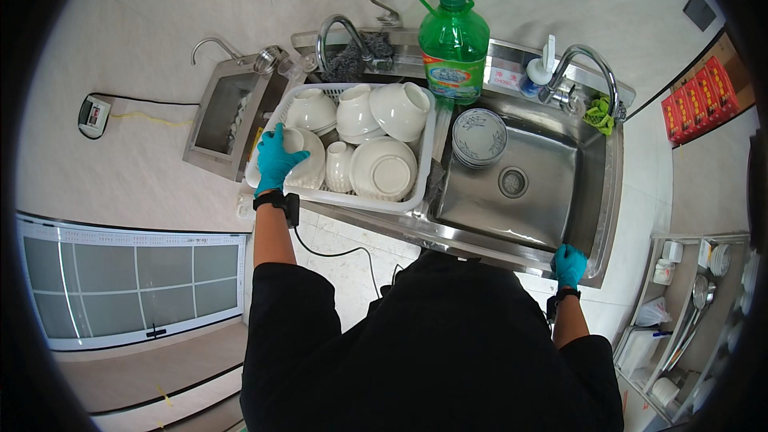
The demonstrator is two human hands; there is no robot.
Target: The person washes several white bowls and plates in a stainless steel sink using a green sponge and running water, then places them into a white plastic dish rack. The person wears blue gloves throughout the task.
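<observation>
My left hand (276, 159), in a teal glove, rests with spread fingers on white dishes at the left end of a white plastic basket (425, 174). Whether it grips one of them is unclear. Upturned white bowls (384, 169) fill the basket, which sits over the left part of a steel double sink. My right hand (569, 265), gloved too, lies on the front rim of the right basin (540, 204), its fingers curled and partly hidden. A stack of patterned plates or shallow bowls (479, 137) stands in that basin, left of the drain (513, 182).
Behind the basket stands a large green detergent bottle (454, 42). Two curved faucets (591, 63) rise at the back, with steel wool (354, 57) by the left one. A small steel sink (222, 114) is at left; shelves with dishes and ladles (690, 318) are at right.
</observation>
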